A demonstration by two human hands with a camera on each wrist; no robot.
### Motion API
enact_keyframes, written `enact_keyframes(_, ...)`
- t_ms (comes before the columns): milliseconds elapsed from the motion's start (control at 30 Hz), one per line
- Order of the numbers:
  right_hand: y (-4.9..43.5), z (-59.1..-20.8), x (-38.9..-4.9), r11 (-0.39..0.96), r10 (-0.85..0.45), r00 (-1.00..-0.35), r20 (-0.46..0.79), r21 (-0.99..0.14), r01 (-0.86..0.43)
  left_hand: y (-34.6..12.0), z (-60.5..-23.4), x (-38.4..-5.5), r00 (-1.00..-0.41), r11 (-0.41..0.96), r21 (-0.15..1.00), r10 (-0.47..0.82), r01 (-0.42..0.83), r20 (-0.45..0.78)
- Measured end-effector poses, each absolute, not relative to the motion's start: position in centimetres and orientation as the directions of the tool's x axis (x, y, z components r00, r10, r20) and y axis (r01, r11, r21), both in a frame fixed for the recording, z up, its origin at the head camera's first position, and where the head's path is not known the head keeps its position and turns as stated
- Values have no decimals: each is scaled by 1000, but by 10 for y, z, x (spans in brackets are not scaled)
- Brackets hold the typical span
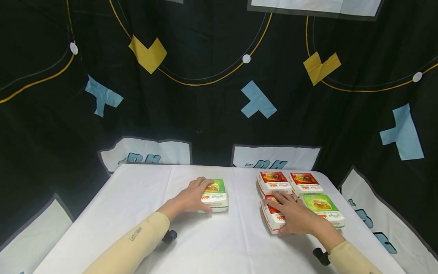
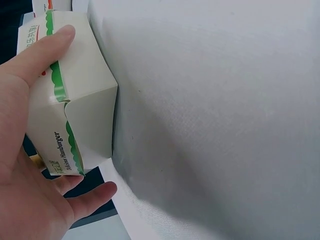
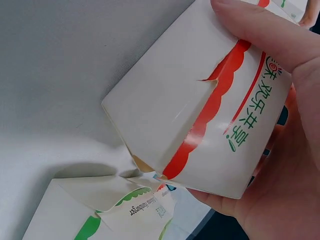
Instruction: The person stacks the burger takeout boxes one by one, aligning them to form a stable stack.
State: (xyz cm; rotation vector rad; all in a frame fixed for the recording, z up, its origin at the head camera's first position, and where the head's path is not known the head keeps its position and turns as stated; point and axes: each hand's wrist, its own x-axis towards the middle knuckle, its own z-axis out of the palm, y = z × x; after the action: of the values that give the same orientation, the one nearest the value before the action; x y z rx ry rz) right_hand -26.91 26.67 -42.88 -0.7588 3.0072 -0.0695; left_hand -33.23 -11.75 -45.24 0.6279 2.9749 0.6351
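Observation:
My left hand (image 1: 187,198) grips a green-topped hamburger box (image 1: 216,199) on the white table, left of the others. Its thumb lies along the near side of the white, green-trimmed wall, as the left wrist view also shows. Over to the right, my right hand (image 1: 297,216) holds a red-topped hamburger box (image 1: 273,220) from above, thumb on its near side. In the right wrist view that red-trimmed box (image 3: 200,115) has a small tear at its lid edge. Beside it sits another green-topped box (image 1: 323,209). Two red-topped boxes, one left (image 1: 275,182) and one right (image 1: 305,183), stand behind.
White cloth covers the table (image 1: 205,243). A black curtain (image 1: 191,114) with yellow and blue tape pieces hangs behind its far edge. White printed panels (image 1: 277,156) show at the back and sides. Dark wrist-camera mounts (image 1: 169,236) sit under both wrists.

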Motion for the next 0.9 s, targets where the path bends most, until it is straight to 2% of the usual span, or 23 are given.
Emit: enact_keyframes(900,248,-413,-268,852,-522,-853,3,-34,-522,-116,-452,-332,-919,834,409,394,370,28)
